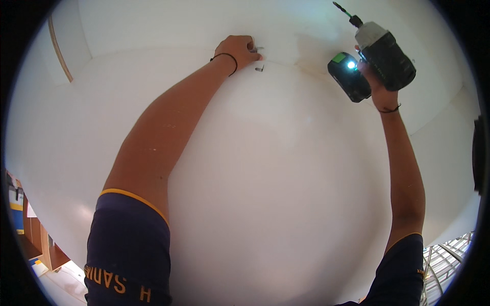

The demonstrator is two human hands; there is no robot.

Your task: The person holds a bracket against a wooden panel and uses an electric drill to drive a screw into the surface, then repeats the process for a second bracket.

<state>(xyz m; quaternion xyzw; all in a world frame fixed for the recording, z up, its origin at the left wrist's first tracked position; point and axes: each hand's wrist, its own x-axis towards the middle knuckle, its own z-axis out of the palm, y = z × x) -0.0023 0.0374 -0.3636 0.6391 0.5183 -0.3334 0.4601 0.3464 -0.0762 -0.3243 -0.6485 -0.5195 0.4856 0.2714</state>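
**Power drill (386,57) up at 2 o'clock, left hand (234,48) by small metal pieces at 12**

Nearest, navy sleeves with yellow edging enter from below: the left sleeve (127,239) at 8 o'clock, the right sleeve (400,275) at 4. Both bare forearms reach upward, each wrist wearing a thin dark band.

At 2 o'clock the right hand (380,87) has its fingers wrapped around the handle of the black and grey drill. The bit (342,9) points between 10 and 11 o'clock, clear of the left hand; the battery (349,79) bears a green patch and a light glows beside it.

The left hand's fingers are curled at 12 o'clock around or against a metal piece (260,48); whether they pinch it, I cannot tell. Just below sits a second metal piece (260,68), on the white surface (265,178) filling the middle.

Farther out are a wooden strip (59,51) at 10 o'clock, wooden shelving (47,250) at 8, metal bars (449,262) at 4 and a dark object (479,155) at 3.
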